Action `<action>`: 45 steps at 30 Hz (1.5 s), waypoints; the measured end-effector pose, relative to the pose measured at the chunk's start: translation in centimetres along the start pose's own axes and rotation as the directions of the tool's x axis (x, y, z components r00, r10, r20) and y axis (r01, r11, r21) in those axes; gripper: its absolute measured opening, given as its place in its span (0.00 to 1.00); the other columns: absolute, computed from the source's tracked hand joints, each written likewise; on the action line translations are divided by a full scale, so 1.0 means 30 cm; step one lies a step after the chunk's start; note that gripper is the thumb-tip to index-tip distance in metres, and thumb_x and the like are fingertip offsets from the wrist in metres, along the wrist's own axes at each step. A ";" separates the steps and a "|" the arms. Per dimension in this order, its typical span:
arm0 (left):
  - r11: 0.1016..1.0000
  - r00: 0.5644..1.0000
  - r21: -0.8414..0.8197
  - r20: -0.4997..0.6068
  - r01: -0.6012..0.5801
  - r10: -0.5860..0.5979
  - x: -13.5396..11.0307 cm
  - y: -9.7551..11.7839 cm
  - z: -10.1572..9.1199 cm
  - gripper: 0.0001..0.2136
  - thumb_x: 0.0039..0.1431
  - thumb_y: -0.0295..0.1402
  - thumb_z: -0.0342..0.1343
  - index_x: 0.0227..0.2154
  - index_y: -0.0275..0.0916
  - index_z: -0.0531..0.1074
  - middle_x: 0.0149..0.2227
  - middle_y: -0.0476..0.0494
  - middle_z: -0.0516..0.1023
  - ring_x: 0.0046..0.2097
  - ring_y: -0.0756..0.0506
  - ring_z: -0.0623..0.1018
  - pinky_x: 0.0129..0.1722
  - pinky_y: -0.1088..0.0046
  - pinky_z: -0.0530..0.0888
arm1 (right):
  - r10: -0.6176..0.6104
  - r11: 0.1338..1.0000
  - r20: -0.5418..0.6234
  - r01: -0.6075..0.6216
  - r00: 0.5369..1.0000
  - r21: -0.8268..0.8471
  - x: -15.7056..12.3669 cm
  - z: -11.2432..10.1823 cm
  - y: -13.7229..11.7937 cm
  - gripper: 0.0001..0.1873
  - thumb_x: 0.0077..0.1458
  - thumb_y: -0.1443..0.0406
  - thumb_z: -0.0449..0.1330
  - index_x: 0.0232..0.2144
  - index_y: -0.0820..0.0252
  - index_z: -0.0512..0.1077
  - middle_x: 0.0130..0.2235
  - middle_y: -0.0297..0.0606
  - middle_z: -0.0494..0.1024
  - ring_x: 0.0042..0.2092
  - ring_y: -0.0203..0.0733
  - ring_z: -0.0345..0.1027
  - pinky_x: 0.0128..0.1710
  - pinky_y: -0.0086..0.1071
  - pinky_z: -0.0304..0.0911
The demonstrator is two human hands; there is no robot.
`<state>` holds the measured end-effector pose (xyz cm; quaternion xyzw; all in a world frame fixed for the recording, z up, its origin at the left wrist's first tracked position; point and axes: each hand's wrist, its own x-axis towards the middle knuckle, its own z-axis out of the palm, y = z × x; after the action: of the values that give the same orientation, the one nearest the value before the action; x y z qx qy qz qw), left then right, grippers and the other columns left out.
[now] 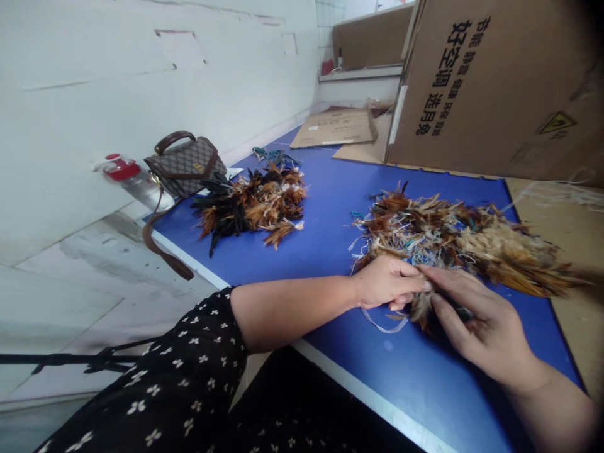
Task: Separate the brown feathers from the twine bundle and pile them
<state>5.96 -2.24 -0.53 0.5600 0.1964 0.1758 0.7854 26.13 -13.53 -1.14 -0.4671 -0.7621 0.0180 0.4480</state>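
Near the front edge of the blue table (330,251), my left hand (389,283) pinches a small bunch of brown feathers (419,308). My right hand (481,314) meets it from the other side, thumb and fingers closed on the same bunch. Something dark shows under the right fingers, too hidden to name. A loop of clear ribbon (387,327) trails below the left hand. Just beyond both hands spreads a large pile of brown and tan feathers (425,217), mixed with blue and white strings.
Farther left lies a second pile of black and orange feathers (264,201). Behind it are a patterned handbag (184,167) and a clear bottle with a red lid (136,179). Cardboard sheets (333,129) lie at the back, and a big cardboard panel (491,94) stands at the right.
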 end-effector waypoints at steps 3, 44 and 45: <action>0.983 0.979 0.055 -0.090 -0.176 0.181 -0.003 0.009 0.004 0.19 0.65 0.48 0.78 0.31 0.36 0.84 0.30 0.48 0.79 0.28 0.53 0.72 0.30 0.71 0.71 | 0.153 0.987 -0.051 -0.150 0.987 0.055 -0.008 0.006 -0.012 0.36 0.75 0.62 0.68 0.80 0.43 0.72 0.69 0.43 0.87 0.65 0.56 0.86 0.71 0.55 0.80; 0.953 0.988 -0.262 -0.052 -0.151 0.142 0.044 0.011 -0.009 0.26 0.44 0.53 0.88 0.35 0.36 0.91 0.39 0.41 0.89 0.47 0.44 0.86 0.74 0.52 0.76 | 0.279 0.957 -0.279 -0.291 0.919 -0.001 0.025 -0.036 -0.046 0.11 0.72 0.52 0.73 0.45 0.50 0.88 0.40 0.40 0.90 0.38 0.46 0.83 0.41 0.39 0.79; 0.956 0.994 -0.273 -0.051 -0.107 0.097 0.044 0.011 -0.007 0.28 0.42 0.54 0.89 0.35 0.35 0.91 0.37 0.41 0.89 0.45 0.45 0.86 0.73 0.51 0.76 | 0.210 0.972 -0.308 -0.232 0.928 -0.037 0.032 -0.033 -0.047 0.09 0.71 0.55 0.74 0.48 0.49 0.88 0.44 0.40 0.91 0.41 0.47 0.85 0.44 0.40 0.80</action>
<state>6.97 -1.32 -0.44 0.4515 0.1554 0.2520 0.8418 25.67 -14.03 0.71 -0.5632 -0.6273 -0.0308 0.5370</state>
